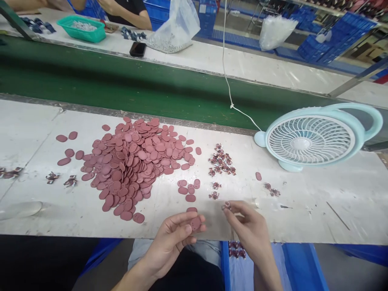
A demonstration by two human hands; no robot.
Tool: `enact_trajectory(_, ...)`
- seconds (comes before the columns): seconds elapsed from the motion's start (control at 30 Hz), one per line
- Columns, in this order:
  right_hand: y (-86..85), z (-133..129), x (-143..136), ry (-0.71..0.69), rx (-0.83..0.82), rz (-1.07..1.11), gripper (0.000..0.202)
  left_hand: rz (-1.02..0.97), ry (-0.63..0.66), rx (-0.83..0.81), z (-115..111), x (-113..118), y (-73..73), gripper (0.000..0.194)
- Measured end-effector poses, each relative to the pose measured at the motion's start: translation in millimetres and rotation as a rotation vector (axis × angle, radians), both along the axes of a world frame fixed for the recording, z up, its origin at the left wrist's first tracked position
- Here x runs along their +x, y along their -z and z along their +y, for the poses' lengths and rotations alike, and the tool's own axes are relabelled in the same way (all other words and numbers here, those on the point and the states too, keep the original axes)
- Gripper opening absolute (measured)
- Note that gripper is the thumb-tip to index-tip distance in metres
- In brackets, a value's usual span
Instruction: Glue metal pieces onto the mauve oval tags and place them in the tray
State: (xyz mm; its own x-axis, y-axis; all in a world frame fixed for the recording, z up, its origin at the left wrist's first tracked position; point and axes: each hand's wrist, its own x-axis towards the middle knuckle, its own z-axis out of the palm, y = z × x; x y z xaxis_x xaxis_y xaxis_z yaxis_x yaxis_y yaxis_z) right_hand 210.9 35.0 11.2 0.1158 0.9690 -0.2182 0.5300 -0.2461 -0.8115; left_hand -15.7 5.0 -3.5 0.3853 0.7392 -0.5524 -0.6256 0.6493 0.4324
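Observation:
Between the thumb and fingers of my left hand (172, 242) is a dark pink oval disc (195, 223) with small holes or marks on it. My right hand (250, 226) pinches a small dark red and metallic part (226, 206), too small to make out fully. Both hands are above the near edge of the white table, apart from each other. A large heap of similar oval discs (130, 161) lies to the left. Beyond my right hand is a cluster of small dark red metallic parts (222, 161). A few loose discs (190, 189) lie beyond my left hand.
A light blue fan (309, 137) stands at the right, its white cord (227, 81) rising. Below the table edge is a blue bin (303, 266) holding rows of parts. Past the green belt (121, 81), a teal basket (81, 29) and a phone (138, 49) sit near other people's arms.

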Motion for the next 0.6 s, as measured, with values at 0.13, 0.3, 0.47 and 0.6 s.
enact_trajectory(0.13,-22.2,-29.6,-23.5,0.016,-0.143,0.445,0.016,0.039,0.005,0.083,-3.1,2.8,1.6,0.026)
enact_trajectory(0.3,-31.0,-36.6,-48.0,0.013,-0.157,0.534,0.016,0.083,0.023,0.185,-6.1,7.0,2.4,0.027)
enact_trajectory(0.47,-26.4,-32.9,-50.1,-0.008,-0.125,0.45,0.018,0.099,0.02,0.222,-6.4,7.4,3.8,0.028)
enact_trajectory(0.6,-24.2,-33.1,-49.5,-0.013,-0.146,0.423,0.017,0.114,0.015,0.202,-4.4,8.1,1.6,0.027)
